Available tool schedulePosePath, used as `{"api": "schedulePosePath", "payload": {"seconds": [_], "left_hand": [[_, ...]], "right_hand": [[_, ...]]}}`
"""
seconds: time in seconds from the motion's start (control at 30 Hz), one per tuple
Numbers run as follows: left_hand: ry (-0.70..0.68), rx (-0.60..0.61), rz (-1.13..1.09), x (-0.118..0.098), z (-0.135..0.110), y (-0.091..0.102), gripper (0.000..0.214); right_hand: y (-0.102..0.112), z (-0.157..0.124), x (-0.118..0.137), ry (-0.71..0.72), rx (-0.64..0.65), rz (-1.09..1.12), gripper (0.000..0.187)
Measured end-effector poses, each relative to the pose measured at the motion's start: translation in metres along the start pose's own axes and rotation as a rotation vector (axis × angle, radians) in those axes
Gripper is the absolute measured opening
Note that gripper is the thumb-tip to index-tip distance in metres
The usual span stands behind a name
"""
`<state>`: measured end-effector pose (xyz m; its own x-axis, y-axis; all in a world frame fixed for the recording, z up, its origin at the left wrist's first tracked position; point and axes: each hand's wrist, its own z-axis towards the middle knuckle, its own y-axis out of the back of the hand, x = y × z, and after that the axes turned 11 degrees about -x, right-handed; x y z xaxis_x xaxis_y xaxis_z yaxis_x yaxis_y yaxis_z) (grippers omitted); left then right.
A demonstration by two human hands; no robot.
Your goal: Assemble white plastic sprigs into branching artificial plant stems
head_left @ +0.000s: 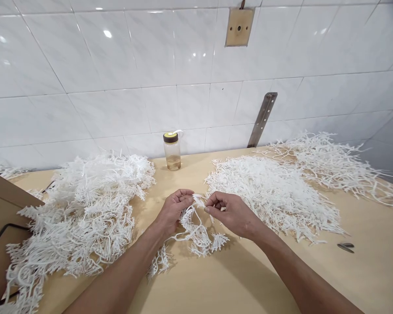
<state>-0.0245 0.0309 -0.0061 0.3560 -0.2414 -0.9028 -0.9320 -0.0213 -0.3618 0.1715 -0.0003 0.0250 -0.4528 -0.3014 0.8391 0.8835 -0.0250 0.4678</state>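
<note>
Near the middle of the table, my left hand [173,211] is closed around a white plastic branch [198,235] with fine, brush-like tips. The branch's stems and tufts hang below the fingers, some of them resting on the tabletop. My right hand [231,213] pinches at the upper tuft, thumb and forefinger together; the small piece between them is partly hidden. To the left spreads a large heap of tufted white branches [91,209]. Just beyond my right hand lies a pile of loose white sprigs [268,192].
Longer, barer white stems [330,161] lie at the far right. A clear bottle [172,155] with some liquid stands near the tiled wall [118,65]. A small metal tool [346,247] lies at right. A metal strip [263,120] leans at the wall; a brown box-like panel [6,192] borders the left.
</note>
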Motion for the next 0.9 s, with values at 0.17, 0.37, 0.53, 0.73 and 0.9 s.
{"api": "schedulePosePath", "payload": {"seconds": [0.17,0.37,0.53,0.73,0.9], "left_hand": [[0.034,0.017,-0.01,-0.001,-0.001,0.0,0.051],[0.043,0.125,0.076,-0.004,-0.006,-0.003,0.041],[0.041,0.083,0.156,-0.005,-0.007,-0.003,0.039],[0.055,0.062,0.15,-0.005,-0.009,-0.005,0.041],[-0.002,0.023,0.179,-0.004,-0.01,-0.009,0.041]], "right_hand": [[-0.001,-0.001,-0.001,0.001,0.02,-0.021,0.011],[-0.001,-0.001,-0.001,-0.001,-0.033,-0.064,0.009],[-0.002,-0.004,0.003,0.021,0.012,-0.085,0.009],[-0.002,-0.005,0.004,0.033,0.046,-0.07,0.007],[-0.004,-0.007,0.009,0.035,0.044,-0.047,0.007]]}}
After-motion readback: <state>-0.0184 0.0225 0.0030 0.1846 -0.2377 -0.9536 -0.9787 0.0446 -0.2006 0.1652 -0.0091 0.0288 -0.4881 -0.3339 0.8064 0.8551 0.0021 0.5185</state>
